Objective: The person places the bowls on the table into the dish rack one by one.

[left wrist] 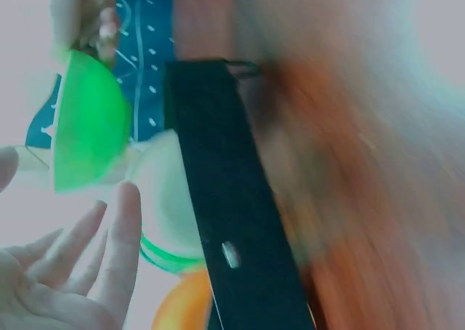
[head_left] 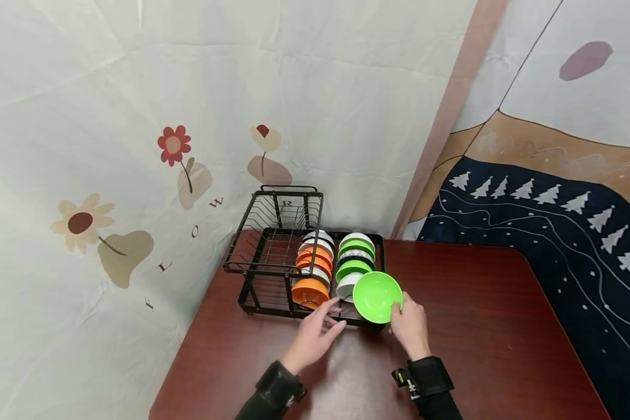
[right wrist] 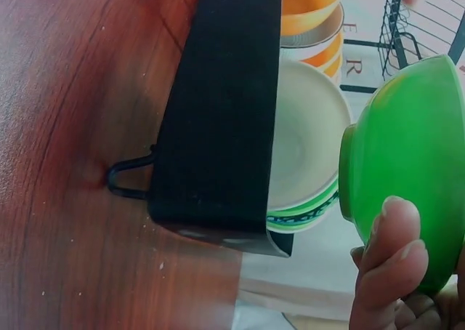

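My right hand [head_left: 412, 326] grips a bright green bowl [head_left: 377, 297] by its rim, over the front right of a black dish rack [head_left: 252, 294]. In the right wrist view the fingers curl under the green bowl [right wrist: 410, 166] near its foot. My left hand [head_left: 315, 335] is near the rack's front edge, its fingers extended and holding nothing. In the left wrist view that hand [left wrist: 73, 279] is spread beside the rack. A white bowl [head_left: 346, 286] stands at the front of the right row, partly behind the green one. An orange bowl [head_left: 311, 291] fronts the left row.
Several more bowls, green, white, patterned and orange, stand on edge in the two rows behind. An upper wire basket [head_left: 273, 233] rises over the rack's left side. The rack stands on a reddish-brown table [head_left: 478, 326] against a printed fabric wall [head_left: 346, 116].
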Demonstrator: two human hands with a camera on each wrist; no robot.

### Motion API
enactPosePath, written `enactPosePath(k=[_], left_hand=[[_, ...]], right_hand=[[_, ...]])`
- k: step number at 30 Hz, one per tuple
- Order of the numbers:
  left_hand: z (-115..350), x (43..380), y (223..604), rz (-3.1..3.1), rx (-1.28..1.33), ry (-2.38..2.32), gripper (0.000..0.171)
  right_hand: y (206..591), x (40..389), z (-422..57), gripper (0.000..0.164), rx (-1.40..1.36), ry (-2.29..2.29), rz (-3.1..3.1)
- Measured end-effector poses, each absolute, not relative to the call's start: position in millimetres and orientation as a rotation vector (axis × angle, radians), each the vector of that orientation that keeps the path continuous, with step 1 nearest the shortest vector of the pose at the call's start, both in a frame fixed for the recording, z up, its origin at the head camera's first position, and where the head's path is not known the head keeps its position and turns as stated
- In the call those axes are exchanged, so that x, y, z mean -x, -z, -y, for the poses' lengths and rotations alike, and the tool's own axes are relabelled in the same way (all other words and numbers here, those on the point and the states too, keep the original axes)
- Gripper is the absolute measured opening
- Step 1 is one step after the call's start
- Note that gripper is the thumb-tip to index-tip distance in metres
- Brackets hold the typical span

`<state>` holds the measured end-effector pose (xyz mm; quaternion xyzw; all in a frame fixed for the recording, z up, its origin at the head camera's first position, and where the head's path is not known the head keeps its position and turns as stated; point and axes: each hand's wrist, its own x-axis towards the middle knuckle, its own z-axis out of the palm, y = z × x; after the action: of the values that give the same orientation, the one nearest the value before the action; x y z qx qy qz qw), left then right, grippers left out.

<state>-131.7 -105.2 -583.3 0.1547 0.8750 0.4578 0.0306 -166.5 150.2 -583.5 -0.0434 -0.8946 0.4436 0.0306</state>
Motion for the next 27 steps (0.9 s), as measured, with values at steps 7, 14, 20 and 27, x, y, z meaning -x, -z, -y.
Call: enactPosePath(k=[7, 14, 20, 27], left_hand=[[62, 159, 584, -2.47, -0.333, -1.604, 0.055], [43, 167, 584, -2.386, -0.151, -1.745, 0.046], [42, 171, 583, -2.42, -0.118, -1.726, 0.054], [51, 178, 582, -2.505, -0.101, -1.701, 0.062]], right_hand=[[603, 170, -147, 0.03, -0.056, -1.38, 2.617], [604, 169, -147, 0.029, -0.09, -1.275, 2.637], [580, 161, -144, 0.027, -0.025, -1.357, 2.757], [585, 161, -172, 0.051, -0.052, -1.248, 2.742]])
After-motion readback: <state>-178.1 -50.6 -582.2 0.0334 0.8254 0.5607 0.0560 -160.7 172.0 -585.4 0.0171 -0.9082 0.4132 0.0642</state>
